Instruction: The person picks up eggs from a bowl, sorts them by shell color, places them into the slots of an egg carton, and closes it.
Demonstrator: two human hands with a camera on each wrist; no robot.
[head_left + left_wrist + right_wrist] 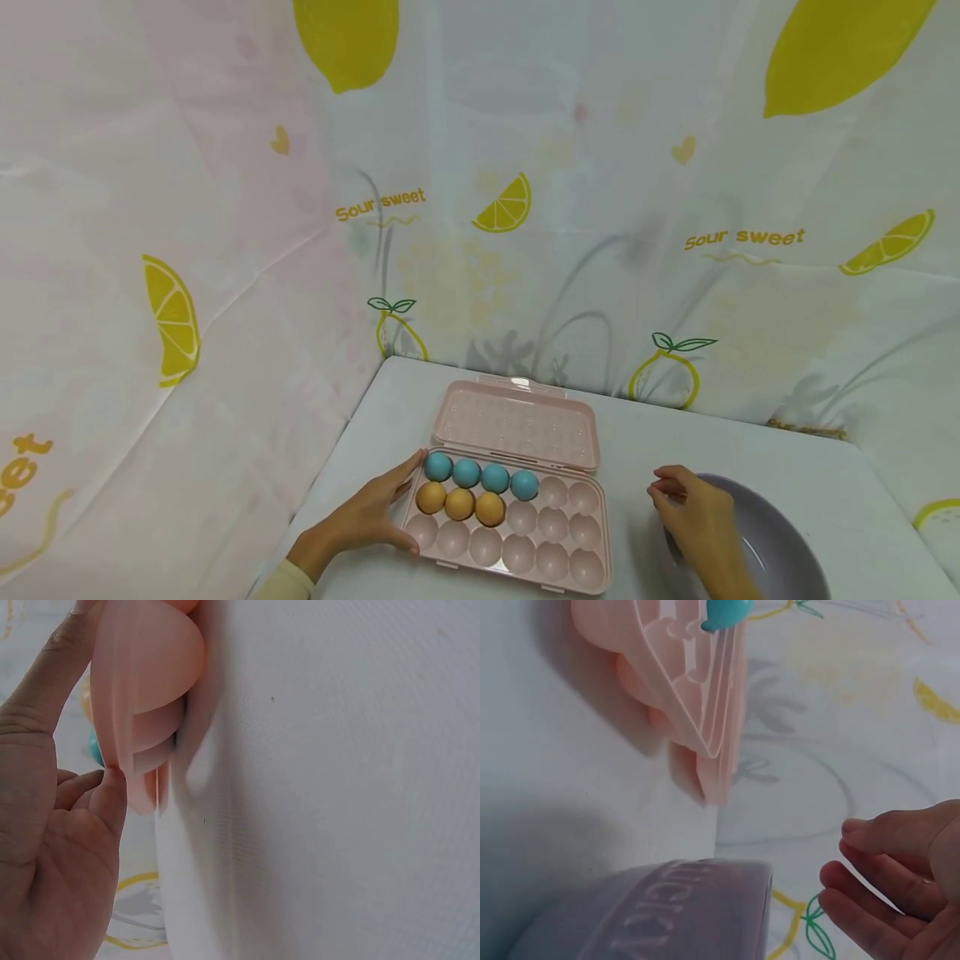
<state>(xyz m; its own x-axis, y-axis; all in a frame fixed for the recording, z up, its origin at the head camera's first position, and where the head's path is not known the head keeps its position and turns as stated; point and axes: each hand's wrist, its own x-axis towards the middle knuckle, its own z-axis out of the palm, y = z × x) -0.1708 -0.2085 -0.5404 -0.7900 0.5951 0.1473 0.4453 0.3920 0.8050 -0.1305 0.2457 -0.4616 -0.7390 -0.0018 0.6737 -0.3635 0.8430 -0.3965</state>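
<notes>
A pink plastic egg box (552, 526) lies with its lid (517, 421) folded back. Several blue eggs (496, 478) fill part of the back row; three orange-yellow eggs (460, 504) sit in the middle row's left cups. The left hand (367, 510) holds the box by its left end, thumb at the front corner and fingers at the back corner. In the left wrist view, its thumb (52, 675) lies along the rim. Over the left rim of a grey bowl (780, 533), the right hand (697, 508) hovers with fingers loosely bent and nothing between them.
The white table (405, 392) meets a curtain (570, 250) printed with lemons at its back and left. Front-row cups (486, 546) in the box hold no eggs. In the right wrist view, the bowl's outer wall (660, 915) bears raised lettering.
</notes>
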